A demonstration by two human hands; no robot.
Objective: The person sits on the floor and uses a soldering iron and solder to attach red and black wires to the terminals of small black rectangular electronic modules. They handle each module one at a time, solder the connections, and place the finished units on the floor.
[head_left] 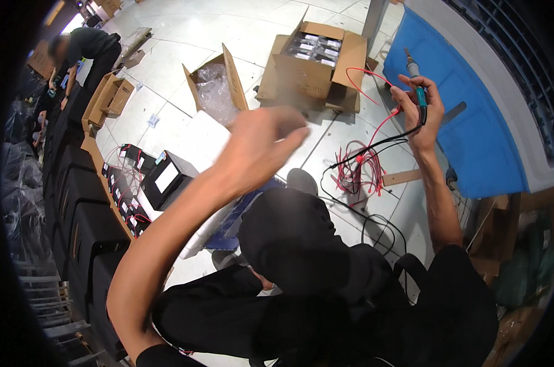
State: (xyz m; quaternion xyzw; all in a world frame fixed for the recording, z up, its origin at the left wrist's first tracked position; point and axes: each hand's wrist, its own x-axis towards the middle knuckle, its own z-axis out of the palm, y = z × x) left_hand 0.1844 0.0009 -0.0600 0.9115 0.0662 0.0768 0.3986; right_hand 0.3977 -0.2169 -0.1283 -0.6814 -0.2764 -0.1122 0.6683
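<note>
Slim soldering-iron-like tool with teal grip and metal tip [417,85] sits in the right hand [419,113], raised over the pale tiled floor [167,116], tip pointing up and slightly left. Right hand fingers curl round the teal grip; a thin red wire [368,76] loops up from the same hand, and it looks pinched alongside the tool. Black cord [375,147] runs from the tool down-left toward a tangle of red wires [359,168] on the floor, just beside a small wooden block [402,177].

Left hand [261,144] is raised mid-frame, blurred; fingers look bunched loosely together, cannot tell if it holds anything.

Below the hands: the person's knees in black trousers [289,238], seated low over the floor.

Further out: open brown cardboard box filled with small black units [316,58] top centre; open cardboard box with clear plastic wrap inside [215,85] left of it. Black boxy unit with a white label [167,177] on the floor near the left forearm, row of small black units with red leads [127,196] beside it. Large blue plastic panel [472,122] lies right of the right hand. Another person in dark clothes [84,49] bends over far top-left, well apart.
</note>
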